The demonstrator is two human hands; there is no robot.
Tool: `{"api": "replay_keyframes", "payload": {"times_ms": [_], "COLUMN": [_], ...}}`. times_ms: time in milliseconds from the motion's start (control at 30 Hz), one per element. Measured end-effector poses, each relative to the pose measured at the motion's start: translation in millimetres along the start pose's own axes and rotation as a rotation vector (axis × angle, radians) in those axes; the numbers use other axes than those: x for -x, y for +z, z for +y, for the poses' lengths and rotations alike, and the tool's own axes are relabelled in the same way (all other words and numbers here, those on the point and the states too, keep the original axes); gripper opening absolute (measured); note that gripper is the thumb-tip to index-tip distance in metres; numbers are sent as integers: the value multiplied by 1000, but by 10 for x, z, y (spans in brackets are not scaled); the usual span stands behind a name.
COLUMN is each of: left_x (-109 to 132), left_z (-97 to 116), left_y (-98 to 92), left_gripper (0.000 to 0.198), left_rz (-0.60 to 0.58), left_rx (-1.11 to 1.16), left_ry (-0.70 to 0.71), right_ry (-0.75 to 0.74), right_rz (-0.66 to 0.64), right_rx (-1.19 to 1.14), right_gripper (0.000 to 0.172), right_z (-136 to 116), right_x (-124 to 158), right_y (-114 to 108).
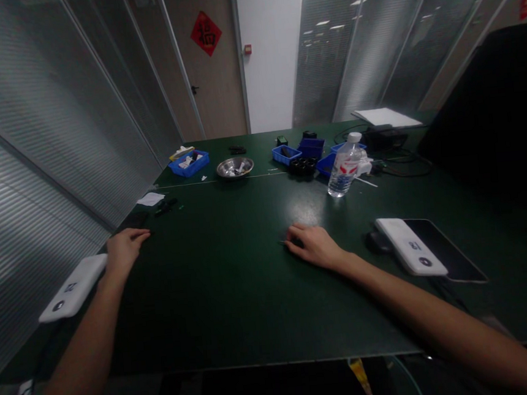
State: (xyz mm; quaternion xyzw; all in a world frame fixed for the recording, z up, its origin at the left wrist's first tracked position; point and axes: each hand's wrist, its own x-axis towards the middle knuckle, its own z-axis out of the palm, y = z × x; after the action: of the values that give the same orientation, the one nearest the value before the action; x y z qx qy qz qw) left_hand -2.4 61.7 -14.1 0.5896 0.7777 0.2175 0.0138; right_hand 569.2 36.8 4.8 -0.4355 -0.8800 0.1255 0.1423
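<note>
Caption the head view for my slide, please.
Left hand beside a white device, right hand nearer than a water bottle, on a green table with a metal bowl farther back.

Between left hand (127, 249) and right hand (312, 243): open dark green tabletop (210, 282), passable | ahead-right of right hand: upright clear plastic bottle (341, 169) obstructs | right of right hand: white rectangular slab (408, 243) | just beside left hand, leftward: second white slab (75, 284) | far ahead, between hands: round silvery metal bowl (234, 176)
</note>
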Motion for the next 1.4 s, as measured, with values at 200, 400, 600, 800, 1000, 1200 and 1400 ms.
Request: {"api": "replay_keyframes", "payload": {"times_ms": [200,400,600,800,1000,1200,1400], "left_x": [40,95,94,65,124,279,940], "left_z": [56,135,201,244,266,867,2160], "left_y": [-45,-76,-40,-11,-37,-121,-111], "left_gripper": [29,29,29,34,30,31,28], "left_rz": [32,20,0,-12,-12,27,-125], "left_rx": [-90,-230,-331,-395,-403,-346,-8], "left_ry": [44,135,143,123,146,302,708], "right_ry": [-20,-21,-19,-27,-36,-43,-30], "right_rz": [9,23,16,16,25,26,21], "right_rx": [1,13,8,11,17,-4,3], "right_gripper": [16,17,16,16,16,16,17], "right_z": [6,11,5,-1,-10,29,53], "right_x": [-4,-6,1,22,20,10,1], "right_y": [5,13,12,3,-4,9,39]}}
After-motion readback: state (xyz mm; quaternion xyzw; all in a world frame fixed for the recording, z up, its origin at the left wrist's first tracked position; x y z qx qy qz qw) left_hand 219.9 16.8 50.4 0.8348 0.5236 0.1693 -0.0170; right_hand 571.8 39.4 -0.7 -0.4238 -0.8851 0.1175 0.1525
